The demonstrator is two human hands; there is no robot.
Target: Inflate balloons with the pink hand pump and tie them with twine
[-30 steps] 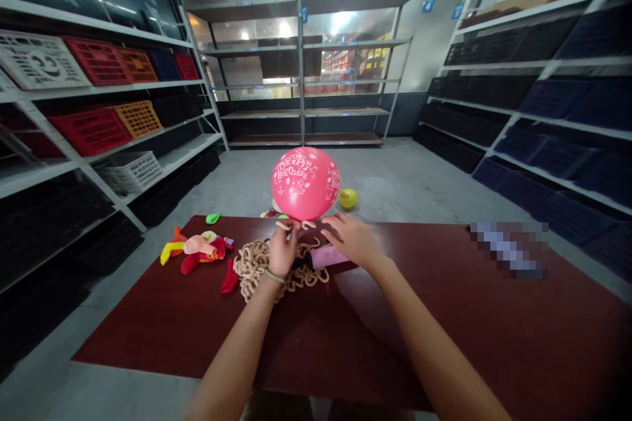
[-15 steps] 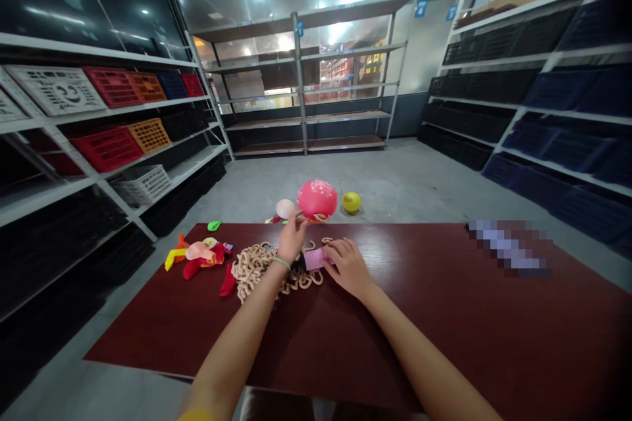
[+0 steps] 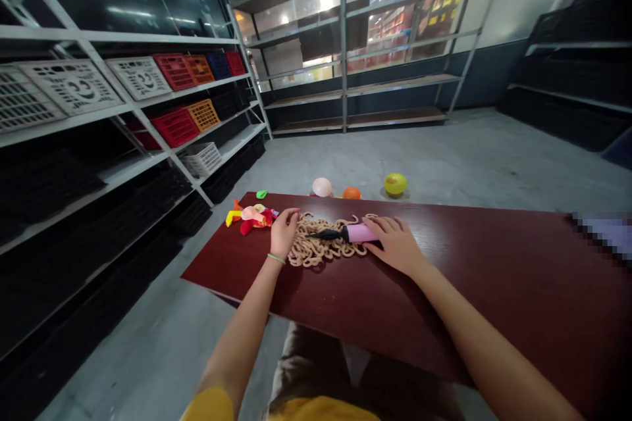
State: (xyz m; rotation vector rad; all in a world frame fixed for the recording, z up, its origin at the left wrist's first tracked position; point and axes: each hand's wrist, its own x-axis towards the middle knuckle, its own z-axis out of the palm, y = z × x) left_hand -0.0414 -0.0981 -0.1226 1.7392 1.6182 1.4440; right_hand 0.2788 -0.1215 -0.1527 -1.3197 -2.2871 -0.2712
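My right hand lies around the pink barrel of a balloon pump, whose black nozzle points left. The pump rests over a heap of tan, twisted rope-like loops. At the left side of that heap is my left hand, its fingers loosely stretched with nothing visible in them. A green band circles the left wrist. Beside this hand lies a pile of limp balloons in red, pink, yellow and orange. A limp green balloon lies near the far table edge.
Beyond the far edge of the dark red table are a pale pink balloon, an orange balloon and a yellow balloon on the floor. A blurred-out item lies at the right. Shelves with crates stand left.
My left hand has let go of the inflated pinkish-red balloon, which is out of sight, and stands left of the heap. My right hand stays on the pump. The view has turned and tilted.
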